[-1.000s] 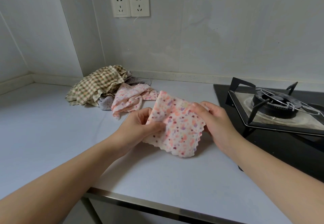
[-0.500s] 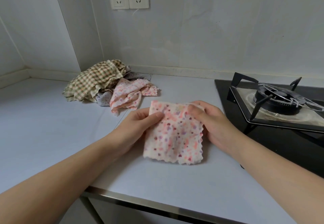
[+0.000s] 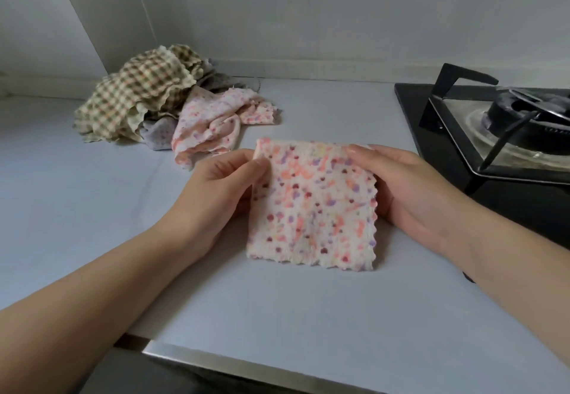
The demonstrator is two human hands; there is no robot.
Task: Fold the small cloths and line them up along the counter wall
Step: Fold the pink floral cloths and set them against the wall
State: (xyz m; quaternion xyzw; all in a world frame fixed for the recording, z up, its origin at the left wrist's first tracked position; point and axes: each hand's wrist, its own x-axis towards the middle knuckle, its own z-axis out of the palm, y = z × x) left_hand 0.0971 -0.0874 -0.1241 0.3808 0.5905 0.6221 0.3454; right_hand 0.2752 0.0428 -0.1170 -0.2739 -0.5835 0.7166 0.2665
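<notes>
The spotted cloth [image 3: 311,205] lies flat on the counter [image 3: 277,316], near the front edge and roughly midway between the two hands. It appears folded into a near-square shape with scalloped edges along its right and near sides. The left hand [image 3: 222,190] sits at the cloth's left edge. Its grip pinches the far left corner, with the thumb [image 3: 262,166] on the upper face and the fingers tucked behind the edge. The right hand [image 3: 410,190] lies along the cloth's right edge. Its grip closes on the far right corner, with the fingertips [image 3: 359,149] curled over the top face; the thumb is hidden below the fabric. Both grip points are on the far corners, so the body of the cloth extends from the grips toward the near side, and its near edge rests free on the counter. To the far left, close to the wall [image 3: 308,23], an unfolded pile holds a checked cloth [image 3: 138,97] on top, a lilac cloth [image 3: 157,131] below it and a crumpled pink cloth [image 3: 212,122] on its right side. The pink cloth lies just beyond the left hand, apart from the spotted cloth. A black gas stove [image 3: 509,134] occupies the right side of the counter, just beside the right hand.
</notes>
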